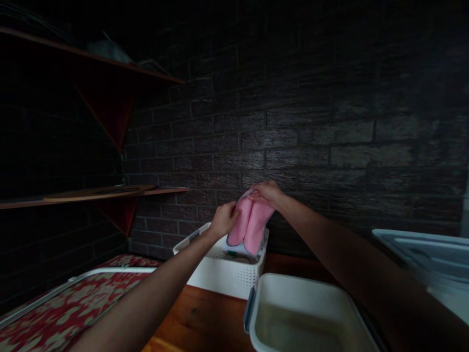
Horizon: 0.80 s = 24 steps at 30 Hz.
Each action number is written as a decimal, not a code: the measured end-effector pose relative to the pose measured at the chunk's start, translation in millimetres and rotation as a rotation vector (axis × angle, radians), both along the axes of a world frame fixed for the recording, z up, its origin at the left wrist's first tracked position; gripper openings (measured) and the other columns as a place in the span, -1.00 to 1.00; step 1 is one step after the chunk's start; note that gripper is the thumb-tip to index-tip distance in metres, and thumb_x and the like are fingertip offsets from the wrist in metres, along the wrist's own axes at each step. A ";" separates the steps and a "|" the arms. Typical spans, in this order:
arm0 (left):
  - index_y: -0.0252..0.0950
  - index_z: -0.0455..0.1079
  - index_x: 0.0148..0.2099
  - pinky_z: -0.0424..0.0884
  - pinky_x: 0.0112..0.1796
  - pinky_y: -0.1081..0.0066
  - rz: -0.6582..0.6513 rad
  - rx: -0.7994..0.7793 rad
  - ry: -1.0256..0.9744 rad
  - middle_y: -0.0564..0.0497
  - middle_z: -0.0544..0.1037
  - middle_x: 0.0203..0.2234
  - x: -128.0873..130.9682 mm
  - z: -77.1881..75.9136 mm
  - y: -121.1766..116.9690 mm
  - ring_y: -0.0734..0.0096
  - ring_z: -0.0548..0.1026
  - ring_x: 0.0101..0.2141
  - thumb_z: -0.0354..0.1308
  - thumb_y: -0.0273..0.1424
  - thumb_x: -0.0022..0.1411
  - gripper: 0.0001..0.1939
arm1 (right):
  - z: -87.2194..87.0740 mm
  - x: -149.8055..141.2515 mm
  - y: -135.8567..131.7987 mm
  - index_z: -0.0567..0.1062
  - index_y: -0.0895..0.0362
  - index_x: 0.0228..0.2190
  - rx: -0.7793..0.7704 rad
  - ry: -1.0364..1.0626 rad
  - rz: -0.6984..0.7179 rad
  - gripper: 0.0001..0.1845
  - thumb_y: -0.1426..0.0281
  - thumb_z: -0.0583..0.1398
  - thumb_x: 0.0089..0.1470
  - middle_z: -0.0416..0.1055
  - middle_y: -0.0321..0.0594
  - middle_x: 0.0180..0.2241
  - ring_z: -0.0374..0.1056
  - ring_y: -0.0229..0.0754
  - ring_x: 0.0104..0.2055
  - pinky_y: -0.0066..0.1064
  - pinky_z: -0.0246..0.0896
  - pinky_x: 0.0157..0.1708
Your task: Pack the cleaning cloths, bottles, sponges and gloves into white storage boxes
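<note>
Both my hands hold a pink textured cloth point(249, 224) up above a white perforated basket point(227, 274) that stands on the wooden table by the brick wall. My left hand point(224, 220) pinches the cloth's left edge. My right hand point(266, 193) grips its top from the right. The cloth hangs folded, with a grey trimmed edge at the bottom. Something white and green lies inside the basket below it.
A white plastic tub point(304, 313) with a grey handle stands at the near right. A red floral surface point(62, 308) lies at the left. Two wooden shelves point(110, 193) jut from the left wall. A pale lidded bin point(425, 259) is at the far right.
</note>
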<state>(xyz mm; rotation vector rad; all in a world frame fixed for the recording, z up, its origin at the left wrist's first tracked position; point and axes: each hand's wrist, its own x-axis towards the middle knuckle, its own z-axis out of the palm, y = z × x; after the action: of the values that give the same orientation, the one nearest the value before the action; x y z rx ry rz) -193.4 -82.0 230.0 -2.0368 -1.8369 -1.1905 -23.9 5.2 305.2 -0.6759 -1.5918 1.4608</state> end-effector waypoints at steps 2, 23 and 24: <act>-0.30 0.46 -0.24 0.31 -0.32 0.38 -0.092 0.009 -0.051 -0.02 0.52 -0.42 11.2 4.0 -7.5 0.27 0.45 -0.35 0.04 -0.16 0.32 -0.68 | 9.7 33.5 -4.7 0.43 0.19 0.04 0.046 0.014 -0.110 -0.68 0.32 0.21 0.31 0.47 -0.13 -0.10 0.47 -0.19 -0.22 -0.31 0.48 -0.28; -0.34 0.56 -0.24 0.23 -0.45 0.50 -0.484 0.014 -0.456 0.05 0.51 -0.46 107.4 73.5 -54.8 0.50 0.36 -0.47 0.28 -0.09 0.21 -0.63 | 1.8 276.5 -54.3 0.58 0.20 -0.49 0.518 -0.298 -0.165 -0.56 0.05 0.28 0.12 0.41 -0.32 -0.54 0.24 -0.35 -0.49 -0.54 0.12 -0.50; -0.34 0.55 -0.27 0.21 -0.47 0.50 -0.480 0.020 -0.471 0.06 0.50 -0.49 109.4 73.4 -54.9 0.51 0.34 -0.50 0.29 -0.09 0.20 -0.63 | 0.5 280.1 -52.9 0.60 0.20 -0.44 0.507 -0.305 -0.136 -0.56 0.05 0.27 0.13 0.46 -0.28 -0.47 0.29 -0.32 -0.44 -0.52 0.18 -0.45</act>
<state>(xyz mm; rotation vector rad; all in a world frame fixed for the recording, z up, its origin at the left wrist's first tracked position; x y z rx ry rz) -83.9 -136.9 303.4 -2.4253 -1.5108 -1.9450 256.2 -47.7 305.7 -0.7083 -2.0053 0.8268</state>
